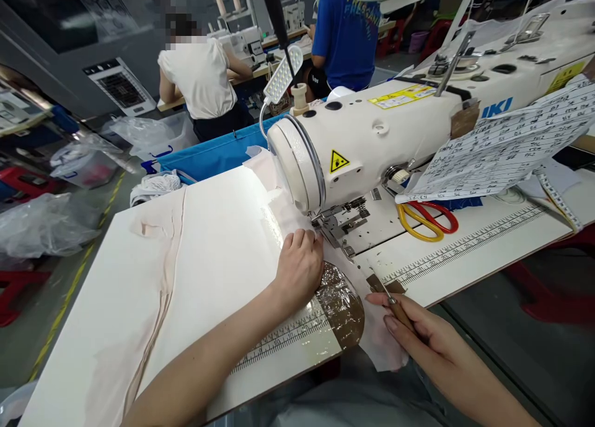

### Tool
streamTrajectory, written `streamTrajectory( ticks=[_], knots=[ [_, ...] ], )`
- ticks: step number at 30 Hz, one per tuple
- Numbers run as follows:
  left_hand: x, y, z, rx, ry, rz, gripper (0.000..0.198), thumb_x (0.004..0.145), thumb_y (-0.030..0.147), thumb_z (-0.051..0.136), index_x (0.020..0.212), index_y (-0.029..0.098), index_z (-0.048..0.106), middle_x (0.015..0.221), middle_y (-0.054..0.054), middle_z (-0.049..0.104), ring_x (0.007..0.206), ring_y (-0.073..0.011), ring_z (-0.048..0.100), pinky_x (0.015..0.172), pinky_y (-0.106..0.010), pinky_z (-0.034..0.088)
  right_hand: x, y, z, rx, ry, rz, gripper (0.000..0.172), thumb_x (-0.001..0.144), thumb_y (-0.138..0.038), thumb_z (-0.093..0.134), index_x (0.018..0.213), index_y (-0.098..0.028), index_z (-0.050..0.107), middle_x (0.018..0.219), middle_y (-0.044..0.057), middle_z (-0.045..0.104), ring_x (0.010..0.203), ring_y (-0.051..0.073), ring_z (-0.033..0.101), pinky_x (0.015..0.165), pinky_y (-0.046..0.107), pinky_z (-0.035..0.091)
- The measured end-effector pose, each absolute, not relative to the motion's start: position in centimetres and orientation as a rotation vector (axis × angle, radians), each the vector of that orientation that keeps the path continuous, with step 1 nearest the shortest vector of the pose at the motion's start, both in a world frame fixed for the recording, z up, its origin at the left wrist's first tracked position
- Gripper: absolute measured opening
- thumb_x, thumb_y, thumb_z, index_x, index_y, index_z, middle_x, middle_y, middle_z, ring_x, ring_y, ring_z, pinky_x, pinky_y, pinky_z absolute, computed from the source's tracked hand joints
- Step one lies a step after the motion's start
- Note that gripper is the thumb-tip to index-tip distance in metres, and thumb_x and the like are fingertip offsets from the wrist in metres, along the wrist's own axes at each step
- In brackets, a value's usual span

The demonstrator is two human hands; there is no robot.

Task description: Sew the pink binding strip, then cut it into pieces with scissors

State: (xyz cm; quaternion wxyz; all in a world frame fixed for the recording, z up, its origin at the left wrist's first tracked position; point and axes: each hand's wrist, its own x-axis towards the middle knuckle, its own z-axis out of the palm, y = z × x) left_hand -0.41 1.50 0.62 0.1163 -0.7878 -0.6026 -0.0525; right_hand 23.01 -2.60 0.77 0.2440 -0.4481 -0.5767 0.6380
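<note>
While the left hand (300, 267) bends its fingers down close beside the presser foot of a white industrial sewing machine (372, 142), the right hand (418, 328) sits well apart from it, closed around a wooden-handled awl (402, 313) whose thin metal shaft points away from the palm. Pale pink fabric (379, 337) runs between the two hands and hangs past the near edge of the counter (223, 228); whether the left fingers pinch it or only press it, I cannot tell. Just right of the left hand lies a glossy brown patch (346, 315). Beyond the right hand, yellow-and-red-handled scissors (422, 211) lie near a handwritten sheet (502, 145). More pale pink cloth (162, 297) spreads left of the left hand.
</note>
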Motion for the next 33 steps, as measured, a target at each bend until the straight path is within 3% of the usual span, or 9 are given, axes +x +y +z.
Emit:
streamTrajectory(
  ticks=[4, 8, 13, 19, 23, 29, 33],
  knots=[
    [-1.0, 2.0, 0.2, -2.314, -1.713, -0.191, 0.031, 0.092, 0.007, 0.043, 0.116, 0.009, 0.063, 0.107, -0.015, 0.064, 0.099, -0.0267, 0.054, 0.082, -0.042, 0.05, 22.0, -4.4, 0.1, -1.279, -1.119, 1.965, 0.057, 0.085, -0.061, 0.064, 0.127, -0.022, 0.062, 0.085, 0.003, 0.069, 0.069, 0.023, 0.069, 0.064, 0.035, 0.06],
    [-1.4, 1.9, 0.2, -2.323, -1.72, -0.26, 0.035, 0.091, 0.006, 0.043, 0.119, 0.011, 0.062, 0.112, -0.015, 0.063, 0.103, -0.0274, 0.054, 0.086, -0.043, 0.05, 21.5, -6.2, -0.4, -1.248, -1.008, 2.069, 0.056, 0.089, -0.062, 0.058, 0.128, -0.021, 0.061, 0.067, 0.003, 0.07, 0.07, 0.026, 0.072, 0.073, 0.039, 0.058],
    [-1.5, 1.8, 0.2, -2.375, -1.753, -0.343, 0.036, 0.09, 0.01, 0.044, 0.122, 0.012, 0.061, 0.114, -0.015, 0.062, 0.107, -0.0292, 0.053, 0.089, -0.046, 0.05, 22.5, -6.3, -0.6, -1.288, -1.092, 2.037, 0.054, 0.088, -0.062, 0.058, 0.122, -0.022, 0.064, 0.079, 0.006, 0.073, 0.068, 0.026, 0.071, 0.069, 0.039, 0.059],
    [-1.4, 2.2, 0.0, -2.377, -1.763, -0.363, 0.035, 0.09, 0.011, 0.044, 0.119, 0.008, 0.061, 0.116, -0.016, 0.062, 0.107, -0.0295, 0.052, 0.089, -0.045, 0.051, 23.4, -6.0, -0.2, -1.418, -1.297, 1.747, 0.046, 0.089, -0.063, 0.056, 0.108, -0.022, 0.068, 0.074, 0.003, 0.068, 0.064, 0.022, 0.066, 0.067, 0.034, 0.058],
    [-1.7, 2.5, -0.1, -2.379, -1.799, -0.389, 0.035, 0.089, 0.011, 0.044, 0.119, 0.009, 0.062, 0.118, -0.016, 0.062, 0.107, -0.0283, 0.055, 0.089, -0.044, 0.052, 23.5, -5.7, -0.2, -1.323, -1.403, 1.742, 0.039, 0.092, -0.06, 0.055, 0.099, -0.025, 0.069, 0.075, 0.003, 0.068, 0.068, 0.022, 0.066, 0.066, 0.032, 0.059],
    [-1.8, 2.0, 0.2, -2.402, -1.8, -0.432, 0.039, 0.093, 0.017, 0.042, 0.127, 0.01, 0.06, 0.127, -0.016, 0.061, 0.124, -0.0303, 0.05, 0.104, -0.048, 0.045, 24.8, -5.2, -1.0, -1.276, -1.549, 1.762, 0.041, 0.098, -0.058, 0.045, 0.102, -0.024, 0.067, 0.082, 0.005, 0.069, 0.072, 0.021, 0.066, 0.07, 0.031, 0.058],
    [-1.2, 1.5, 0.4, -2.413, -1.79, -0.384, 0.039, 0.094, 0.02, 0.042, 0.125, 0.01, 0.062, 0.124, -0.016, 0.062, 0.119, -0.0302, 0.053, 0.103, -0.048, 0.045, 25.8, -5.9, -1.5, -1.327, -1.534, 1.771, 0.045, 0.096, -0.062, 0.044, 0.107, -0.024, 0.065, 0.087, 0.006, 0.071, 0.066, 0.021, 0.065, 0.067, 0.033, 0.059]
  ],
)
